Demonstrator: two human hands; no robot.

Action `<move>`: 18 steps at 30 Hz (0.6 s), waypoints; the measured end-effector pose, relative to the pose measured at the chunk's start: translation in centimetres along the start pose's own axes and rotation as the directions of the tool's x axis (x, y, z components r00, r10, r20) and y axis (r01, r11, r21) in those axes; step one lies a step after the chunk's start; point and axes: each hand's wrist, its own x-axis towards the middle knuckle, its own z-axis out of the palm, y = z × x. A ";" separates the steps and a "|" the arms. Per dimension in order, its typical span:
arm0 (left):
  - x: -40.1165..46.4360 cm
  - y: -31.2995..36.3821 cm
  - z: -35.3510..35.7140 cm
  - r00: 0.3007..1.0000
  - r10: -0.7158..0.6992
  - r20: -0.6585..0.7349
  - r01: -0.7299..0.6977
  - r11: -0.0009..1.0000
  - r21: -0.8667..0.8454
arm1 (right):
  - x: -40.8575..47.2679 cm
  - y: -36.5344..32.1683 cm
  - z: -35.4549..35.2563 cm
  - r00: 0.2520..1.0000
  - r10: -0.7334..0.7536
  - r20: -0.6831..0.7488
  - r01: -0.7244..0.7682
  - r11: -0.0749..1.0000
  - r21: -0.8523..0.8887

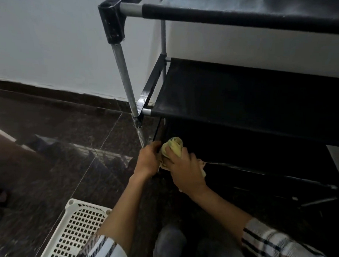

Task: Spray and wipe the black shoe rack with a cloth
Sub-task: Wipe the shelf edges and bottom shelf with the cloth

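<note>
The black shoe rack point(244, 96) stands against the white wall, with black fabric shelves on silver tubes and black corner joints. My right hand point(184, 168) is closed around a bunched yellow cloth point(173, 146) and presses it against the lowest shelf's front left corner. My left hand point(147, 160) grips the rack's lower left side bar right beside the cloth. The lowest shelf is dark and mostly hidden under the middle shelf. No spray bottle is in view.
A white perforated plastic basket point(76, 231) sits on the dark glossy tiled floor point(67, 143) at lower left, close to my left arm. A dark skirting strip runs along the wall. My knees are at the bottom centre.
</note>
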 end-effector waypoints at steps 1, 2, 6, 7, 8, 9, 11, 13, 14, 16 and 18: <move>0.1 -0.1 -0.1 1.000 -0.015 0.022 0.015 1.000 -0.006 | -0.6 0.1 0.1 1.000 -0.009 0.030 0.010 0.999 -0.031; 0.2 -0.2 -0.2 0.998 -0.029 0.049 0.029 0.999 -0.014 | -1.1 0.2 0.3 0.998 -0.011 0.066 0.014 0.999 -0.049; 0.2 -0.6 -0.5 0.995 -0.026 0.092 0.029 0.999 -0.037 | -1.7 0.4 0.0 0.997 0.048 0.068 -0.049 0.999 0.018; 0.2 -0.8 -0.4 0.996 -0.020 0.090 0.024 0.999 -0.040 | -1.1 0.1 -0.5 0.999 0.042 0.017 -0.042 0.999 0.019; 0.1 -0.9 -0.3 0.997 -0.012 0.081 0.016 0.999 -0.041 | -0.4 -0.3 -0.8 0.999 0.015 -0.052 -0.014 1.000 0.014; 0.2 -0.9 -0.3 0.998 -0.004 0.061 0.006 0.999 -0.038 | 0.4 -0.7 -0.9 0.994 -0.022 -0.111 0.022 1.000 0.006; 0.3 -0.9 -0.3 1.000 -0.001 0.030 0.002 1.000 -0.027 | 1.4 -1.2 -0.6 0.984 -0.071 -0.166 0.063 0.997 -0.053; 0.4 -0.7 -0.4 0.998 -0.007 0.057 0.008 1.000 -0.007 | 1.2 -1.0 0.4 0.985 -0.102 -0.140 0.083 0.987 -0.138; 0.5 -0.6 -0.5 0.997 -0.008 0.076 0.008 1.000 0.004 | 0.6 -0.8 1.0 0.988 -0.134 -0.081 0.114 0.969 -0.219; 0.5 -0.4 -0.5 0.994 -0.032 0.103 0.027 0.998 0.049 | -1.0 -0.3 2.4 0.967 -0.237 0.094 0.254 0.869 -0.424; 0.7 -0.1 -0.4 0.993 -0.048 0.110 0.031 0.988 0.153 | -2.4 0.4 3.4 0.937 -0.281 0.209 0.350 0.779 -0.521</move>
